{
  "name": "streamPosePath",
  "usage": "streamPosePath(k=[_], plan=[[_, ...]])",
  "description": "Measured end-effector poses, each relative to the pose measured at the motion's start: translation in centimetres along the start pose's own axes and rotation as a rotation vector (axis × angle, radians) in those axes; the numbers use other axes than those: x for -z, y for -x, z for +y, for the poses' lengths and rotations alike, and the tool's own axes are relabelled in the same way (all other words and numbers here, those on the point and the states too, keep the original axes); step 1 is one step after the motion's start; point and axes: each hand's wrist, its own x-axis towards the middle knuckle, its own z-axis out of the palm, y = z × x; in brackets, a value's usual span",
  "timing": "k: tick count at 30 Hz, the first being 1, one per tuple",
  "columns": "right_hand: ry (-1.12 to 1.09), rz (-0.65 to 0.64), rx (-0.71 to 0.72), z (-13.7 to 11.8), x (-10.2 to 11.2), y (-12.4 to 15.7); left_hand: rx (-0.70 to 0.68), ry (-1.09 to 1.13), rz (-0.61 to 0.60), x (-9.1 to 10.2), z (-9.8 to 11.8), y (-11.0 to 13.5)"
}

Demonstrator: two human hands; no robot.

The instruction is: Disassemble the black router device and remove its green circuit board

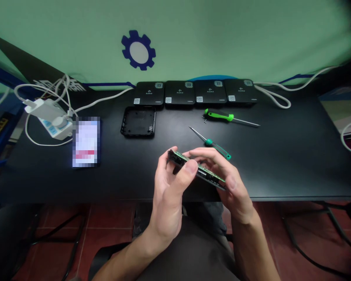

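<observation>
Fairly even indoor light, w/ fisheye bend + dark vignette top-right corner (phone screen (85,142) glows, pixelated).

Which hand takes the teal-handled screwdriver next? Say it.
Probably the right hand: it sits just below the teal-handled screwdriver, closer than the left hand, which holds the other end of the circuit board.

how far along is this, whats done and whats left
Looks done: four closed black boxes sit in a row. In hand: the left hand and right hand hold a green circuit board. Left: an open black case with no board in it, a screwdriver and a smaller screwdriver nearby.
</observation>
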Motion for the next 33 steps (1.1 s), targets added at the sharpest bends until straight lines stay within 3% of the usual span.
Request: streamPosePath(k=[8,28,33], plan=[[0.001,-0.074,-0.052,-0.5,0.3,0.2,-0.001,-0.019,0.027,-0.1,0.4,-0.1],[0.057,0.011,0.026,-0.6,-0.4,1.0,-0.069,-0.102,-0.064,1.5,1.1,-0.6],[0.057,-0.024,0.026,-0.7,-0.1,1.1,-0.134,-0.187,-0.103,2.0,1.7,-0.1]])
